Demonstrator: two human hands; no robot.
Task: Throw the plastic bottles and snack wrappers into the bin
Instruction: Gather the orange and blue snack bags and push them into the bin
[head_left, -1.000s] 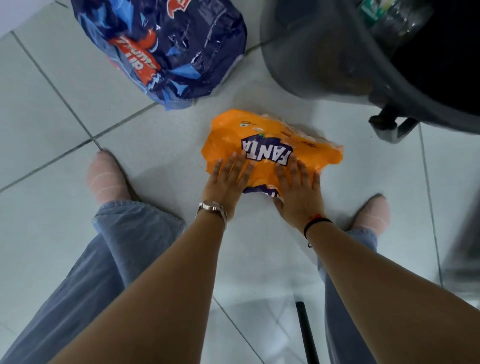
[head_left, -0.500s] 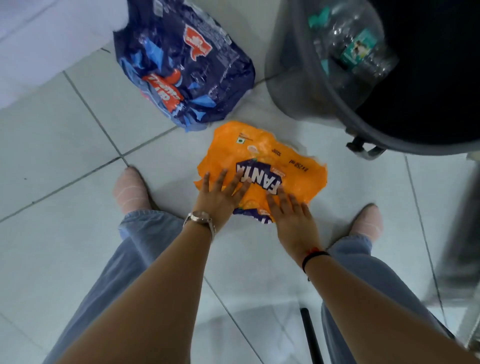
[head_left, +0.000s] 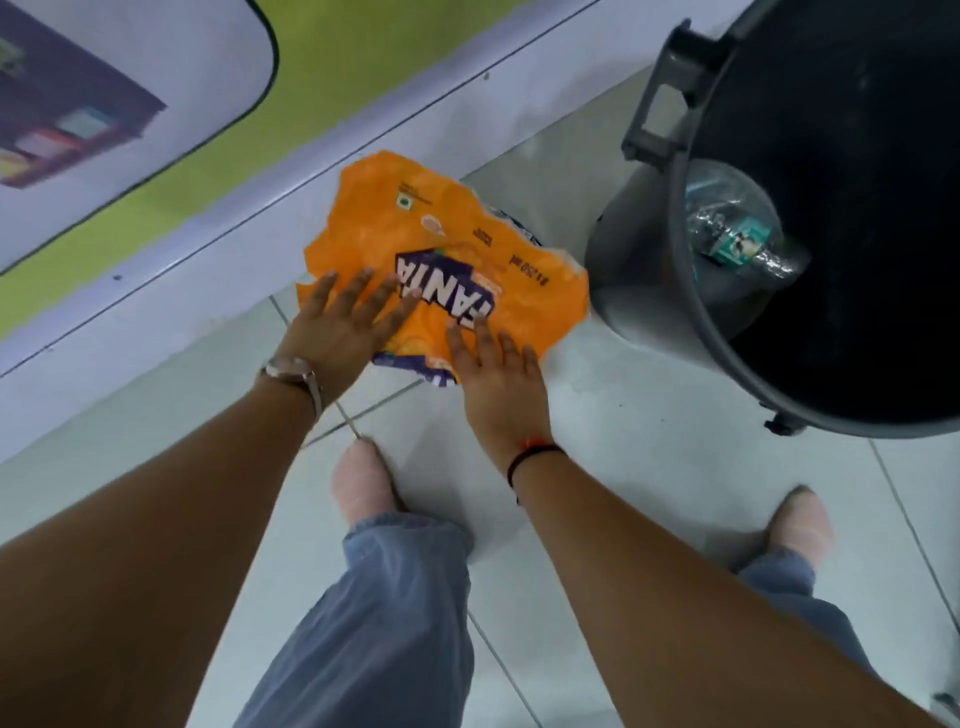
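An orange Fanta wrapper (head_left: 441, 249) hangs crumpled above the floor, just left of the grey bin (head_left: 623, 291). My left hand (head_left: 345, 325) grips its near left edge, fingers spread over the top. My right hand (head_left: 496, 374) holds the near right edge the same way. Inside the bin, against its dark liner, lies a clear plastic bottle (head_left: 737, 239) with a teal label. A sliver of another wrapper (head_left: 514, 223) peeks out behind the orange one; the rest of it is hidden.
A wall (head_left: 156, 171) with a green band and white skirting runs along the left, close behind the wrapper. The bin's handle (head_left: 670, 88) sticks out at the upper right. My feet in pale socks (head_left: 363, 483) stand on the white tiled floor.
Both hands have raised the orange wrapper off the floor and carried it toward the bin. The blue wrapper, plainly visible before, is now almost entirely covered by it.
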